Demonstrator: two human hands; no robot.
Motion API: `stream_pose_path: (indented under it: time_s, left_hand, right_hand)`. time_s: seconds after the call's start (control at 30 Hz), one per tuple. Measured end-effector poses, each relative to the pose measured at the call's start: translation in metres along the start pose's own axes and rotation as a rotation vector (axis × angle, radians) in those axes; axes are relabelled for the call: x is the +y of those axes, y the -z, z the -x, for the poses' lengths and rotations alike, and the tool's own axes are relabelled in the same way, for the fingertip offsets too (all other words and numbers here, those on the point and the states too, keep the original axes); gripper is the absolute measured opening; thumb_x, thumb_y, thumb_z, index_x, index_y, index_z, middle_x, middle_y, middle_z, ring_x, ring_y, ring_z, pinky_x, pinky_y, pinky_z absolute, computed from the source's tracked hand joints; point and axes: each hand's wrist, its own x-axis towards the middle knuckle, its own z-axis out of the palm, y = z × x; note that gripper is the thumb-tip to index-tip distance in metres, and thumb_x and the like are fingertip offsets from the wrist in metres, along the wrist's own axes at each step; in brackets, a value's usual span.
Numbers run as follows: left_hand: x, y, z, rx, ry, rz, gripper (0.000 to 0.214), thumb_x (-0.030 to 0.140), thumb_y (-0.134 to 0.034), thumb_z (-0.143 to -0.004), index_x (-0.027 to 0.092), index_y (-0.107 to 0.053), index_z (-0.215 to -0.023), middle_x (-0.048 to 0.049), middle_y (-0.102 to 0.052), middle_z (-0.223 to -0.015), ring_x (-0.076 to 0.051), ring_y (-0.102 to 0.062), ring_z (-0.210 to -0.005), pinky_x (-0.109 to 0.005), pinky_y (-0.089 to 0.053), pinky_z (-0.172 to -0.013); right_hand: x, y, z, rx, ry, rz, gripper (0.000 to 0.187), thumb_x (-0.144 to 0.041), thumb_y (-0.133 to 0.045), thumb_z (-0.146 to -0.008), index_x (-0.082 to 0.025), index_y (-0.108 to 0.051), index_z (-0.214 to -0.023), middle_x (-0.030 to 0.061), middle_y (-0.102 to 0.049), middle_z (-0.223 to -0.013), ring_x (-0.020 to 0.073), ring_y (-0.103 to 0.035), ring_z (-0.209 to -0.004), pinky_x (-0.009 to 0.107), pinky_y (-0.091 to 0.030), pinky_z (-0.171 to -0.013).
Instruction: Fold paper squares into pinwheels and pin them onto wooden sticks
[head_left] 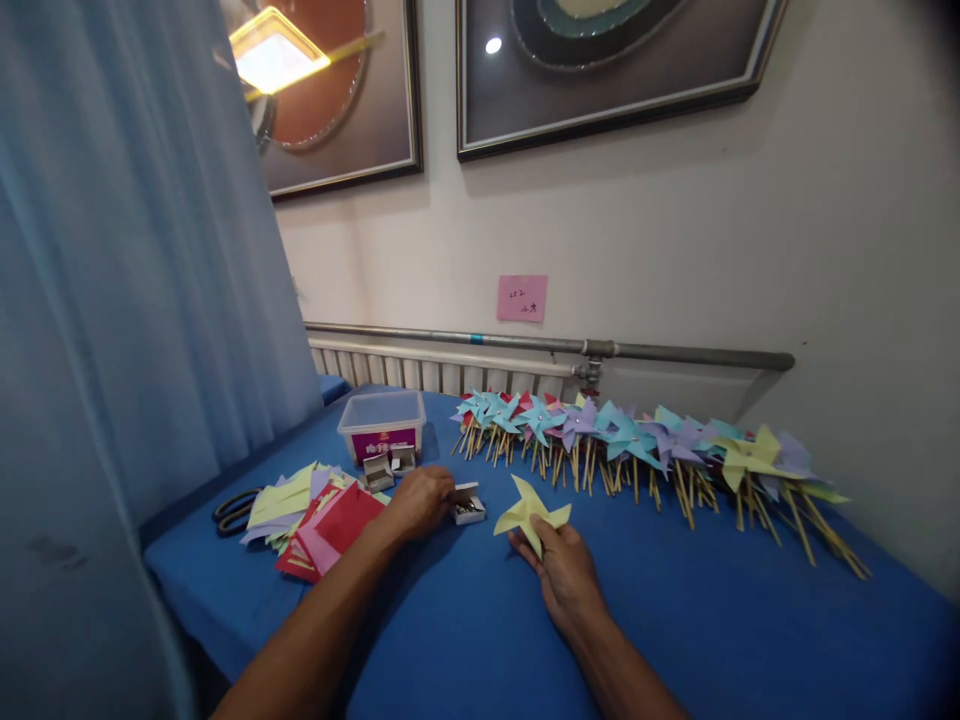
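My right hand (564, 568) pinches a folded yellow paper pinwheel (529, 514) at its centre, just above the blue tablecloth (675, 620). My left hand (421, 500) is curled, its fingertips at a small open box of pins (468, 504); what the fingers hold is hidden. A stack of coloured paper squares (319, 518) lies just left of my left forearm.
A long row of finished pinwheels on wooden sticks (637, 445) lies along the table's far side. A clear plastic tub with a lid (382, 424), two more small boxes (388, 468) and black scissors (234, 511) sit at the left. A curtain (127, 300) hangs left; a radiator pipe (540, 345) runs behind.
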Motion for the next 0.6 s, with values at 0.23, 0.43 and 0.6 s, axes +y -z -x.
stream_pose_path:
  time_s: [0.23,0.43,0.6]
  left_hand:
    - [-0.026,0.007,-0.009,0.014,0.179,-0.265,0.033,0.015,-0.043,-0.102,0.015,-0.075,-0.099,-0.0150,-0.072,-0.106,-0.026,-0.064,-0.102,-0.037,-0.046,-0.094]
    - [-0.019,0.017,-0.004,-0.038,0.328,-0.268,0.037,0.016,-0.042,-0.100,0.015,-0.078,-0.109,-0.0173,-0.071,-0.113,-0.030,-0.063,-0.111,-0.039,-0.045,-0.097]
    - [0.002,0.011,-0.010,0.039,0.332,-0.215,0.038,0.021,-0.042,-0.102,0.016,-0.079,-0.111,-0.0185,-0.067,-0.124,-0.031,-0.061,-0.117,-0.042,-0.044,-0.101]
  right_hand:
    - [-0.002,0.000,0.000,-0.024,0.000,0.011,0.027,-0.026,-0.090,-0.063,-0.017,-0.071,-0.079,0.0019,-0.077,-0.077,0.0208,-0.075,-0.075,0.033,-0.070,-0.068]
    - [0.000,0.001,-0.002,-0.034,-0.010,0.004,0.027,-0.022,-0.092,-0.061,-0.017,-0.069,-0.076,0.0022,-0.077,-0.076,0.0214,-0.076,-0.074,0.034,-0.070,-0.071]
    - [0.002,0.001,-0.002,-0.037,-0.010,0.008,0.028,-0.025,-0.090,-0.061,-0.016,-0.071,-0.080,0.0047,-0.079,-0.083,0.0233,-0.077,-0.082,0.032,-0.069,-0.070]
